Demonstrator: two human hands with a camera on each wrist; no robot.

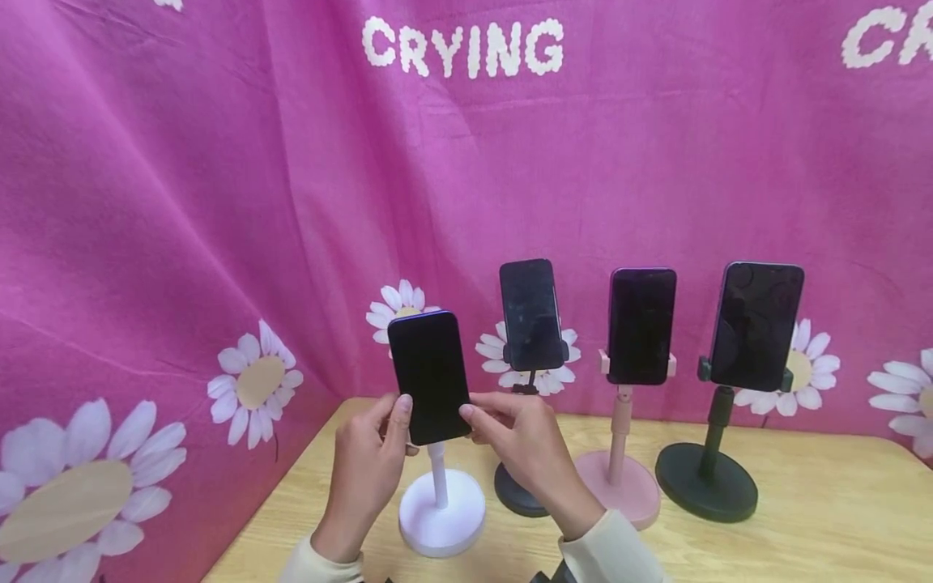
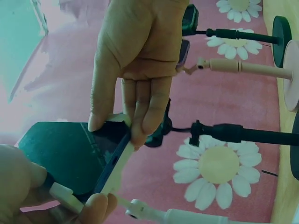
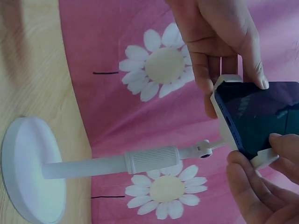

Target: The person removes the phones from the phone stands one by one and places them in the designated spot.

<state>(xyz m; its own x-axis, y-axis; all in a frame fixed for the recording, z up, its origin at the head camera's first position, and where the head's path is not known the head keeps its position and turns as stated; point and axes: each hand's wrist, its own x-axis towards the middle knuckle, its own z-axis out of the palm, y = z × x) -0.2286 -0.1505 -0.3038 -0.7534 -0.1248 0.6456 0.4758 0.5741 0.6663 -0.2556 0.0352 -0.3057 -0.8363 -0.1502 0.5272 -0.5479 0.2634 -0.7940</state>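
White plastic, round-based phone stand [image 1: 442, 512] carries a blue-edged black smartphone [image 1: 430, 376], apparently seated in its white clamp [image 3: 265, 159], left hand [image 1: 368, 465] and right hand [image 1: 526, 441] pinching its lower sides; three dark rectangular phones [image 1: 641, 325] already stand mounted, seemingly leaving only release.

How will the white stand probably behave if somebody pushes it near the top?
The white stand would probably rather tip than slide, because the phone sits high. Its wide, round base should resist a gentle push. The small joint under the holder may let the top tilt first.
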